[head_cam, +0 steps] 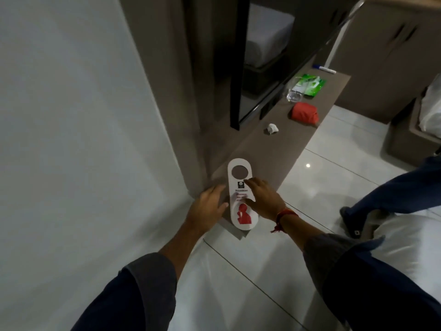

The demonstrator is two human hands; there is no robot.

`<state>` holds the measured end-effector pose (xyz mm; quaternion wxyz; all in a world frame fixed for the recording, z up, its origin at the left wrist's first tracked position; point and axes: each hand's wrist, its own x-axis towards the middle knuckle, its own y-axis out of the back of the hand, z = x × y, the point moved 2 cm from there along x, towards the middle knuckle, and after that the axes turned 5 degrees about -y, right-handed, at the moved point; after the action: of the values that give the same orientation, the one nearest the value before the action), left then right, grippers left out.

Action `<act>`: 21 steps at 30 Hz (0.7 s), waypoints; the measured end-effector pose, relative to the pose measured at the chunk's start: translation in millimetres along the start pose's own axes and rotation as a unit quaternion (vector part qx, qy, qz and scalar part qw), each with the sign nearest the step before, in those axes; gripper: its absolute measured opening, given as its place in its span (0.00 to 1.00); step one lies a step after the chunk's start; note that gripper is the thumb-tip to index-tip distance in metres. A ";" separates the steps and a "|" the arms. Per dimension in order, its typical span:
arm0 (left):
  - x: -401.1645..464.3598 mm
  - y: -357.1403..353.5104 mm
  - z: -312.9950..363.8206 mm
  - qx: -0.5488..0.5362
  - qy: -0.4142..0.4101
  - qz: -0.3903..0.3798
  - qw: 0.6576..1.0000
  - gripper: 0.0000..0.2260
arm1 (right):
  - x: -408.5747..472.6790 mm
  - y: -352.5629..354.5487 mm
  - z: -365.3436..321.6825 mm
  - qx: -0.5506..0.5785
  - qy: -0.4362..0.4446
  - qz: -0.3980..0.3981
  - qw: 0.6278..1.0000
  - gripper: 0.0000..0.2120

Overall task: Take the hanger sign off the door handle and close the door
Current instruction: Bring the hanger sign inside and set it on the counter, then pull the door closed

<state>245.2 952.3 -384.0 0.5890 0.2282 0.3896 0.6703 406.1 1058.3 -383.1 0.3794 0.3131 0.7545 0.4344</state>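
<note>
The white hanger sign (pixel 244 217), with a round hole at its far end and a red figure at its near end, lies flat on the near end of a brown counter (pixel 284 149). My right hand (pixel 263 199) rests on the sign from the right, forefinger and thumb spread on its printed middle. My left hand (pixel 208 205) is open beside the sign's left edge, its fingertips touching that edge. No door handle is in view.
Farther along the counter lie a crumpled white paper (pixel 272 129), a red pouch (pixel 304 113), a clear glass (pixel 294 95), a green packet (pixel 310 83) and a pen (pixel 324 69). A white wall (pixel 71 139) fills the left. Another person's leg (pixel 393 194) and white bedding (pixel 405 247) are at right.
</note>
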 end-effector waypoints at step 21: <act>-630.6 224.5 -136.0 0.185 0.291 0.377 0.860 0.32 | -387.2 -70.9 -512.6 -0.079 0.587 0.031 0.805 0.23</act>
<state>131.3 307.2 -190.4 0.0978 0.2568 0.5446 0.7924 162.9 503.3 -158.5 -0.1257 -0.0095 0.7860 0.6052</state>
